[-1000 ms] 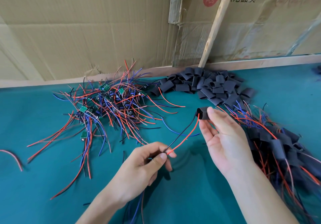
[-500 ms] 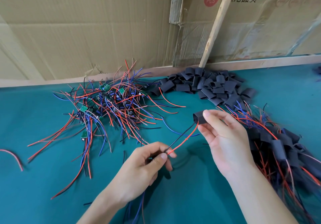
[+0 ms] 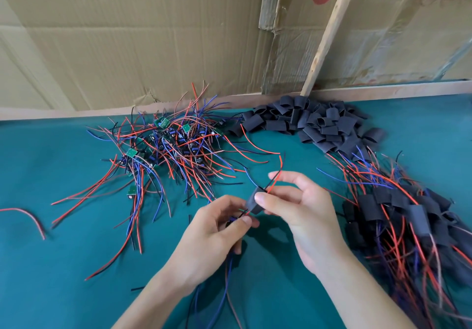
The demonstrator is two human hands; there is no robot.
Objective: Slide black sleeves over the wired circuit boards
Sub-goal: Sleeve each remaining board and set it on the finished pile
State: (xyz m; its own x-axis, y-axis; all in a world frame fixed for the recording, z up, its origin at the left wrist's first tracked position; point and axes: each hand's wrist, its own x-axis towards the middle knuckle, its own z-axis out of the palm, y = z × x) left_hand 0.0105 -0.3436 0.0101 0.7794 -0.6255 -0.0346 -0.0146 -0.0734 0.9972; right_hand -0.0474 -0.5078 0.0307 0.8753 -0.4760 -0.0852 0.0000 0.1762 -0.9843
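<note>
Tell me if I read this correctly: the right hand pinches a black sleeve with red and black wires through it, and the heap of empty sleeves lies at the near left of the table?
One detail is wrong. The head view shows the heap of empty sleeves at the far edge of the table, right of centre, not near left. The right hand does pinch the black sleeve with red and black wires through it.
</note>
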